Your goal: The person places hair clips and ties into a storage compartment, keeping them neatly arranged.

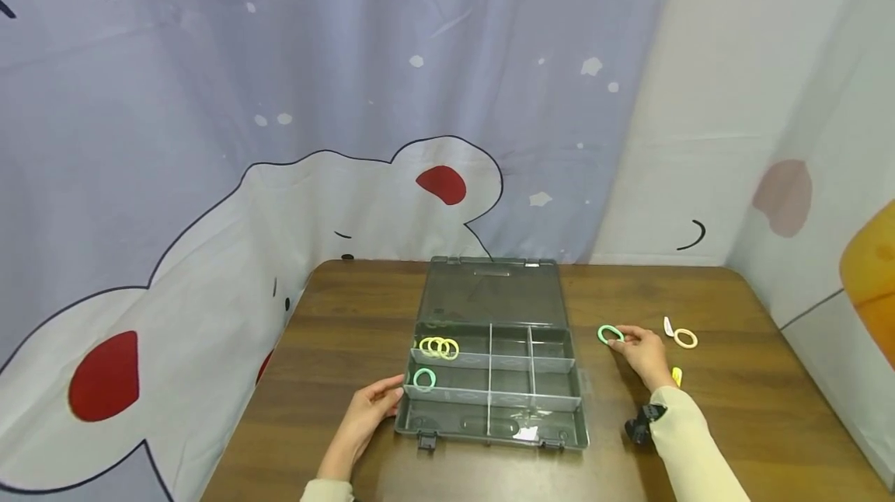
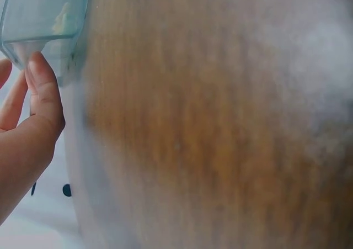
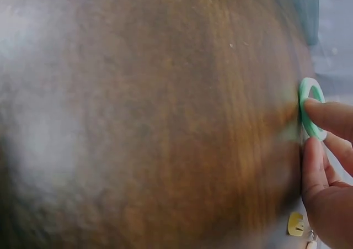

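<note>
A grey see-through compartment box (image 1: 447, 430) lies with its lid (image 1: 493, 296) laid back. My left hand (image 1: 367, 413) touches its left wall with fairly straight fingers; in the left wrist view the thumb (image 2: 44, 89) rests against a box corner. To the right of the box, my right hand (image 1: 643, 354) pinches a green ring (image 1: 600, 334) just over the table. The right wrist view shows this green ring (image 3: 303, 91) between thumb and fingertips. Several overlapping yellow rings (image 1: 453, 354) are in the back left compartment, and a lighter green ring (image 1: 417, 387) is in the compartment in front of them.
Beyond my right hand lie a pale orange ring (image 1: 691, 345) and a small white piece (image 1: 667, 325). A small yellow piece (image 1: 676, 375) is close to my right wrist. The wooden table (image 1: 336, 315) meets a printed curtain (image 1: 377, 207) at the back.
</note>
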Motion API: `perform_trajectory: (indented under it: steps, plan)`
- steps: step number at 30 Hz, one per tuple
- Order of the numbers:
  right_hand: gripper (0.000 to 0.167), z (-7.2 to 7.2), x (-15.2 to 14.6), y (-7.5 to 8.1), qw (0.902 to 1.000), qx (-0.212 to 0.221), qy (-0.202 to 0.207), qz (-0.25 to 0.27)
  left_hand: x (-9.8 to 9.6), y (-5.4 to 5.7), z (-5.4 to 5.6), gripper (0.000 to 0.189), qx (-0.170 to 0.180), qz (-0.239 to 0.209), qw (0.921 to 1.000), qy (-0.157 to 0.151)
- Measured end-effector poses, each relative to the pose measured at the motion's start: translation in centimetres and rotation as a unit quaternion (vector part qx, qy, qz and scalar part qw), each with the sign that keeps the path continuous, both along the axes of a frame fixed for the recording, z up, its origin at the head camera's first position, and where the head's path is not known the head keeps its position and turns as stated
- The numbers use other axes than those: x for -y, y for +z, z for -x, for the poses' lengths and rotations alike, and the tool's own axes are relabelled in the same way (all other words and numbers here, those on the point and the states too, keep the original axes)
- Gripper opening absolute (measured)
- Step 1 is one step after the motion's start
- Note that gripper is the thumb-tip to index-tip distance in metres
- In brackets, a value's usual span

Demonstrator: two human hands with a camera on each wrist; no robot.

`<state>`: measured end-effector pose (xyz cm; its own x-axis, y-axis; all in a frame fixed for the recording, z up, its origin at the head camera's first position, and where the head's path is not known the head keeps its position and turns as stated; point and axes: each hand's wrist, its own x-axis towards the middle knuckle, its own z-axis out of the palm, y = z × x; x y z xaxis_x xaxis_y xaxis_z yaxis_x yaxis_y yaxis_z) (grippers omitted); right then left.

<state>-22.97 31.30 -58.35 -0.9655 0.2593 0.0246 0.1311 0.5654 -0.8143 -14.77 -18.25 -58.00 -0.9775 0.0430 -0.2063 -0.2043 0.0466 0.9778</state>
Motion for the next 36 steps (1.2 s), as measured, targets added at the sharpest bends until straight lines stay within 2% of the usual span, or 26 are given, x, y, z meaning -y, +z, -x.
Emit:
perform_trajectory:
  steps: [7, 10, 19, 25, 30, 34, 36]
  plan:
    - [0.026, -0.1, 0.1, -0.3, 0.9979, -0.032, -0.056, -0.001, 0.2, -0.3, 0.1, 0.040, -0.004, -0.001, 1.0000, -0.007]
    - [0.024, -0.1, -0.1, -0.5, 0.9970, -0.039, -0.067, 0.005, 0.2, -0.4, 0.1, 0.040, -0.007, -0.002, 1.0000, -0.007]
    - [0.026, 0.0, 0.1, 0.2, 0.9923, -0.019, -0.032, 0.118, 0.2, -0.4, 0.1, 0.041, -0.007, -0.009, 0.9999, -0.006]
    - [0.030, 0.0, 0.2, 1.4, 0.9821, 0.016, 0.006, 0.187, 0.2, -0.5, 0.1, 0.041, -0.003, -0.012, 0.9999, -0.004]
    - [0.026, 0.0, 0.1, 2.2, 0.9688, 0.059, 0.044, 0.237, 0.2, -0.4, 0.1, 0.041, -0.006, -0.013, 0.9999, -0.001]
    - [0.034, 0.0, 0.1, 2.4, 0.9590, 0.076, 0.060, 0.266, 0.2, -0.2, -0.1, 0.041, -0.007, -0.013, 0.9999, -0.002]
    - [0.040, 0.0, 0.2, 2.5, 0.9577, 0.079, 0.062, 0.270, 0.2, -0.2, -0.2, 0.041, -0.010, -0.008, 0.9999, -0.005]
